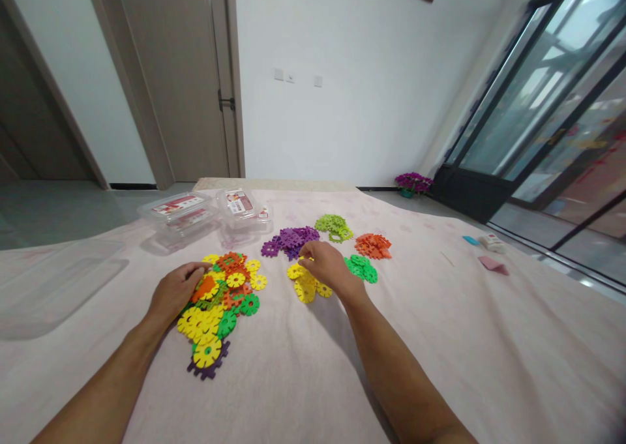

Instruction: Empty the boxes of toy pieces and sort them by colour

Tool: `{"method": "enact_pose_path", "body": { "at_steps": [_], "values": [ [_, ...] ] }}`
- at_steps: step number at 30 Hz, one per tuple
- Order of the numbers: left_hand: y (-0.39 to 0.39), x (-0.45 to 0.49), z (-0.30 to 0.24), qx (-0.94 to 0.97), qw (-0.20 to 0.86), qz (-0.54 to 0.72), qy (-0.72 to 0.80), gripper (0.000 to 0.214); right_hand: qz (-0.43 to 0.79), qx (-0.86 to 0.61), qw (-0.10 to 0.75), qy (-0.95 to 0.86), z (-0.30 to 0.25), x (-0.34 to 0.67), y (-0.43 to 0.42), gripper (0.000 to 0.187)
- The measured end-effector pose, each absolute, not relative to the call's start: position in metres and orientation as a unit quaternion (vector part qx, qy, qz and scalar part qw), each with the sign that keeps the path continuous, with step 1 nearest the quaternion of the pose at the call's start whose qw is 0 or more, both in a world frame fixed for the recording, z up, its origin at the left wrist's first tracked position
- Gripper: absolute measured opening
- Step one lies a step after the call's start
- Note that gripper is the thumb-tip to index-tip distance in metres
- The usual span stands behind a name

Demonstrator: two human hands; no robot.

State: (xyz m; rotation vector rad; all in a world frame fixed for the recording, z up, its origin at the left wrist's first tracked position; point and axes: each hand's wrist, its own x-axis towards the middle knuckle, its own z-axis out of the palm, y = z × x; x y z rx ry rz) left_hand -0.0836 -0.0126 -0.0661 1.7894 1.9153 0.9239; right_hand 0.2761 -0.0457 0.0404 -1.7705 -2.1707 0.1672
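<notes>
My left hand [177, 291] rests at the left edge of a mixed pile of plastic interlocking discs [200, 323], yellow, orange, green and dark purple. Its fingers reach out over the pile, beside a tilted orange piece [203, 289]. Over a smaller heap of yellow discs [306, 289] is my right hand [327, 265], fingertips pinched together and pointing down. What those fingertips hold, if anything, is mostly hidden. Just behind lies a heap of purple square pieces [293, 238]. Green discs [362, 269] lie right of my right wrist.
Light green pieces [333, 226] and orange pieces [373, 245] form heaps farther back. Clear plastic boxes [178, 212] with labels stand at the back left; a large clear tray [53, 294] lies at the left. A pink cloth scrap [493, 265] and a small white box [491, 242] lie at the right.
</notes>
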Motion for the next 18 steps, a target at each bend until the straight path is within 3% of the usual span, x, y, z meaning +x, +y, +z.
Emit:
{"method": "enact_pose_path", "body": {
  "at_steps": [6,12,18],
  "values": [
    [-0.013,-0.082,-0.064,0.634,0.175,0.331,0.676,0.039,0.115,-0.512,0.165,-0.835,0.017,0.231,-0.058,0.014],
    [-0.013,-0.083,-0.064,0.632,0.182,0.322,0.681,0.04,0.131,-0.481,0.174,-0.849,-0.014,0.206,-0.067,0.036],
    [-0.012,-0.084,-0.067,0.629,0.185,0.327,0.681,0.039,0.159,-0.51,0.171,-0.828,-0.022,0.195,-0.071,0.024]
  ]
}}
